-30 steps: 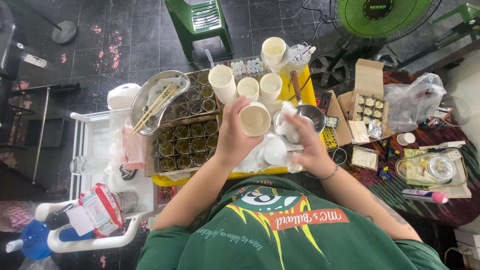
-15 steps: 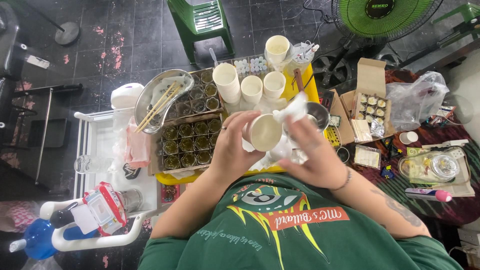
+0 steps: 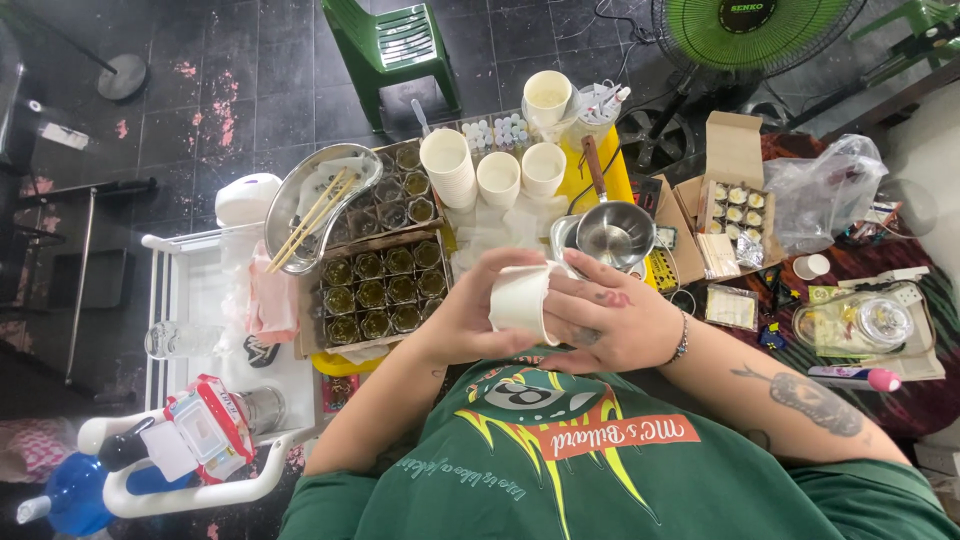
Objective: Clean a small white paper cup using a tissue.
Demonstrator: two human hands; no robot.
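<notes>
Broadly, a green plastic chair (image 3: 400,45) stands at the top of the frame and a green fan (image 3: 752,30) at upper right, over a dark tiled floor. Below them a yellow table (image 3: 600,175) carries trays of small glass jars (image 3: 385,290) left of centre, an oval metal dish (image 3: 310,205) holding chopsticks (image 3: 310,220), stacks of paper cups (image 3: 450,165) and a small metal saucepan (image 3: 612,232). At centre frame, just above the green shirt, both hands meet on a white paper cup (image 3: 522,300) tipped on its side: the left hand (image 3: 475,315) grips its wall, the right hand (image 3: 610,325) lies curled against its rim.
</notes>
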